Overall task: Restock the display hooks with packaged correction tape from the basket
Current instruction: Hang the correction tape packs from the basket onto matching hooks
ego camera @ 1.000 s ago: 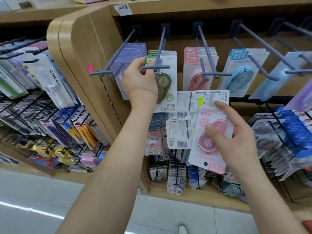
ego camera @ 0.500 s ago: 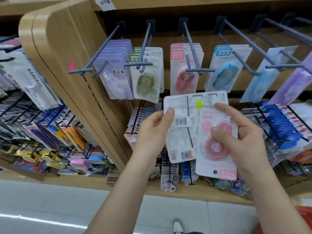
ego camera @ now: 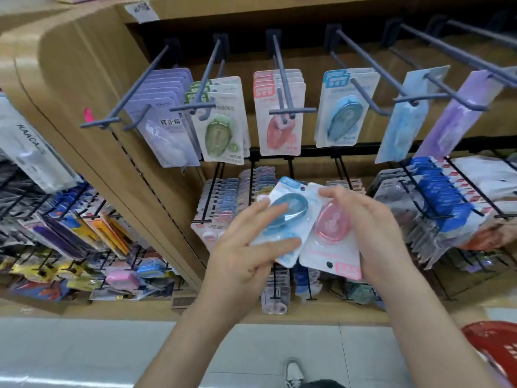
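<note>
Shop aisle: a wooden display unit (ego camera: 92, 88) stands over a pale tiled floor (ego camera: 84, 345). Its upper row of grey hooks (ego camera: 282, 79) carries correction tape sorted by colour; from the unit's left end these run purple, green, pink, blue. The red basket (ego camera: 495, 351) sits on the floor at the person's right, only partly in view, and its contents cannot be seen.

Both hands are held in front of the lower row of stock, beneath the grey hooks. The left hand (ego camera: 246, 247) pinches a blue pack (ego camera: 288, 214) between thumb and fingers, tilted, blister side up. The right hand (ego camera: 375, 233) is curled round the right edge of a pink pack (ego camera: 330, 247), whose hang-hole end points toward the person. The packs overlap, blue over pink.

Assessment: the packs appear to be held apart for sorting, so that each can go to its matching colour. The hung blue packs (ego camera: 345, 113) and hung pink packs (ego camera: 279, 135) leave free rod at the front. The pink pack would need turning hole-upward before it is hung.
</note>
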The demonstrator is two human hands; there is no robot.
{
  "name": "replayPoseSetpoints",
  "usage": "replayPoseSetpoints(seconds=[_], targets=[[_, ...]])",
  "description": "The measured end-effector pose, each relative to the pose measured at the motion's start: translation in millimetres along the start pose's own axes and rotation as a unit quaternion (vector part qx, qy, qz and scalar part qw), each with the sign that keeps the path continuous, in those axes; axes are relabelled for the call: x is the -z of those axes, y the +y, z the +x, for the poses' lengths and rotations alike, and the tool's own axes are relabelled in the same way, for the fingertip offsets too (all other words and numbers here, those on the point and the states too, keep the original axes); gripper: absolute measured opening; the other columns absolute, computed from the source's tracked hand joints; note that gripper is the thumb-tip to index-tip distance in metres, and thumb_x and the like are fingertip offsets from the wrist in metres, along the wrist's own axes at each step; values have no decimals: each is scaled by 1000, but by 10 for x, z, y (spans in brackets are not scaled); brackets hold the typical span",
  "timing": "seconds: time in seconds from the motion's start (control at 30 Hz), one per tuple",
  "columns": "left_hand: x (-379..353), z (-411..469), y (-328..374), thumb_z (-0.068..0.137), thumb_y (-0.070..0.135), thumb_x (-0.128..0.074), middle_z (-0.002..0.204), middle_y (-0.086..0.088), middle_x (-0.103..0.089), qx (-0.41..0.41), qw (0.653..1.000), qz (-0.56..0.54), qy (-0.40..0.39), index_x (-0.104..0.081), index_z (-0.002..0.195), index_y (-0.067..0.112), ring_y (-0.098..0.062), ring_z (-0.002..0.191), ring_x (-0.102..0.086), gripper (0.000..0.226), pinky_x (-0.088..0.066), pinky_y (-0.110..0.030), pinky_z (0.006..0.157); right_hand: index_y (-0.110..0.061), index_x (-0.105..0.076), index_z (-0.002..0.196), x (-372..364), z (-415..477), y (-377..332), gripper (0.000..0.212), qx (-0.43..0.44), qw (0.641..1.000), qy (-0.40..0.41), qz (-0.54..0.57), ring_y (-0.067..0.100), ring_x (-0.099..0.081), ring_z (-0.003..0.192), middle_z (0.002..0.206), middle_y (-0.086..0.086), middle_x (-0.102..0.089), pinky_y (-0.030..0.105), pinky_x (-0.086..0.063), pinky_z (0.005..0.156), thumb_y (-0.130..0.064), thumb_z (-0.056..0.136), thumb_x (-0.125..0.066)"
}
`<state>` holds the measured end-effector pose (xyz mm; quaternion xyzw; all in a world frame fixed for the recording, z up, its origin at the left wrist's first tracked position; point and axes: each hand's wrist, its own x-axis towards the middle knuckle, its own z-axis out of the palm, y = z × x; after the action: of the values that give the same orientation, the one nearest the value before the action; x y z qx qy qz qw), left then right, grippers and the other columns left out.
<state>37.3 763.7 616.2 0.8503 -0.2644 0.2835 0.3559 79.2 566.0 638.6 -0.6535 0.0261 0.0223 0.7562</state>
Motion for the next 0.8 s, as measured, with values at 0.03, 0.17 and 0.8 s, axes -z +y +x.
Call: replayPoseSetpoints(seconds=[0.03, 0.17, 0.8], targets=[[7, -33, 19, 87, -4, -47, 138, -2, -57, -2, 1000, 11, -12, -76, 101, 19, -29, 137, -47, 40, -34, -31, 114, -24, -77, 91, -34, 1, -3, 9, 18, 1000, -2, -19, 3, -66, 75, 87, -9, -74, 17, -52, 66, -27, 89, -69], [95, -123, 129, 80, -11, -40, 139, 2, -59, 60, 997, -33, -44, -79, 95, 15, -20, 141, -43, 49, -33, -27, 115, -25, -63, 87, -114, -17, 43, 27, 53, 998, 19, -15, 10, -57, 65, 87, -4, -62, 23, -50, 53, -7, 77, -81], [201, 444, 365, 96, 9, -58, 98, 6, -77, 413, 853, -314, 61, -70, 103, 20, -15, 95, -73, 17, -61, -29, 73, -48, -33, 143, 193, 6, -69, 84, 180, 974, 60, -127, -9, -28, 140, 148, -35, -33, 28, -26, 120, -18, 81, -80]])
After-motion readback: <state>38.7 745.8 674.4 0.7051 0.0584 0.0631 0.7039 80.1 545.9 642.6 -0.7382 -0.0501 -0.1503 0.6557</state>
